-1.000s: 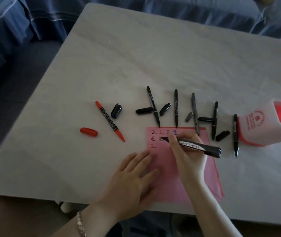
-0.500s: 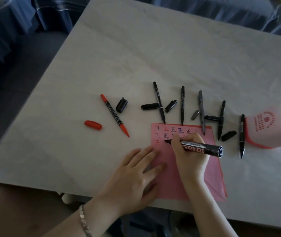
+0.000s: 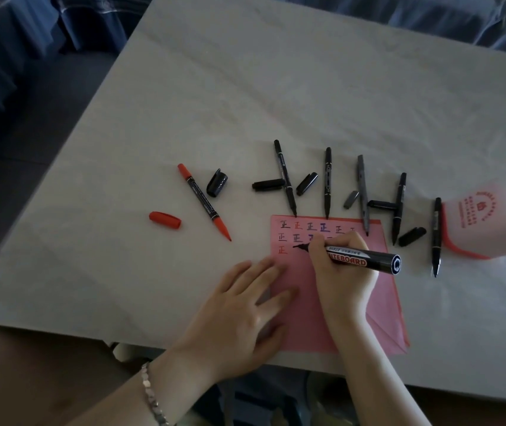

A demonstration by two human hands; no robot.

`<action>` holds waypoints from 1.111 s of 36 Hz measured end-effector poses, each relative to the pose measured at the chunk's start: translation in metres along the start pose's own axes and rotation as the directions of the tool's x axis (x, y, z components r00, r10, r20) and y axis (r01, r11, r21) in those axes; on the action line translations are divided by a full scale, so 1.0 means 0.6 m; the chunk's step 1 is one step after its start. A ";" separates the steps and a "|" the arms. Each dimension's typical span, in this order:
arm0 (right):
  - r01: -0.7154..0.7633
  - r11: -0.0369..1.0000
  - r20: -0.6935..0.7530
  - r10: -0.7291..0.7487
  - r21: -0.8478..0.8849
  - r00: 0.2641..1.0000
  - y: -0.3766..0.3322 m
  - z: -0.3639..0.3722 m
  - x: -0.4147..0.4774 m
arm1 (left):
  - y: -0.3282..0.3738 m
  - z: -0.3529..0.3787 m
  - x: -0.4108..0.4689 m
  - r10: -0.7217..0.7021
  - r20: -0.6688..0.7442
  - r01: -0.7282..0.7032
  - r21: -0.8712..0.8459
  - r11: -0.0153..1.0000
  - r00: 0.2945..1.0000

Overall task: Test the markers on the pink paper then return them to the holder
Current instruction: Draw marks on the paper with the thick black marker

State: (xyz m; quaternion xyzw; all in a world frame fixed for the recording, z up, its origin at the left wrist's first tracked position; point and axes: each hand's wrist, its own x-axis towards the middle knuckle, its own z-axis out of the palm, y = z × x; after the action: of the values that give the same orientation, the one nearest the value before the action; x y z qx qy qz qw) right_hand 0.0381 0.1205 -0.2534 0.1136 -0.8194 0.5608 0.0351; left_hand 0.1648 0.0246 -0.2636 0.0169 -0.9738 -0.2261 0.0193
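At the near edge of the table (image 3: pixel 245 87), the L hand (image 3: pixel 239 312) lies flat, fingers straight, pressing down the left side of the pink paper (image 3: pixel 384 309); it holds nothing. Just to its right, the R hand (image 3: pixel 340 272) pinches a thick black marker (image 3: pixel 365 258) in a writing grip, fingers curled round the barrel. The tip touches the paper in the third row of test marks. The marker's long axis runs roughly along the near edge: tip to the left, butt end to the right, aimed approx. at the holder (image 3: pixel 485 222). The holder sits by the table's right edge, apparently on its side w/ its mouth turned right. So the R hand is the nearer one for the return, and the barrel prob. needs swinging round to enter that mouth. Along the paper's far edge, five thin markers (image 3: pixel 327 182) lie uncapped, caps btwn them. Farther left lie a red marker (image 3: pixel 204 201), a red cap (image 3: pixel 165 219) and a stubby black cap (image 3: pixel 217 182).
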 end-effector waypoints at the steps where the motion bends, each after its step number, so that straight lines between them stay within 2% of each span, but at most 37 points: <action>1: 0.002 1.000 0.000 -0.002 0.000 1.000 0.000 0.000 0.000 | 0.000 0.000 0.000 0.000 0.000 0.000 0.000 1.000 1.000; 13: 0.014 0.999 0.026 -0.014 -0.033 1.000 0.002 -0.004 -0.001 | 0.000 0.000 0.001 0.001 0.004 -0.001 0.003 1.000 1.000; 26: 0.010 0.999 -0.009 -0.010 -0.032 1.000 0.002 -0.003 -0.001 | 0.000 -0.002 0.000 0.002 0.015 -0.002 0.007 1.000 1.000; 40: 0.035 0.999 0.051 -0.034 -0.028 0.998 0.002 -0.002 -0.001 | 0.000 -0.002 0.000 0.004 0.007 -0.004 -0.001 1.000 1.000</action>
State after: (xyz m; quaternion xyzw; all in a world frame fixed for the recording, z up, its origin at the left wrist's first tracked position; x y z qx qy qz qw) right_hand 0.0380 0.1222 -0.2541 0.1413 -0.8259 0.5453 0.0256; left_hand 0.1647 0.0239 -0.2624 0.0142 -0.9737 -0.2268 0.0164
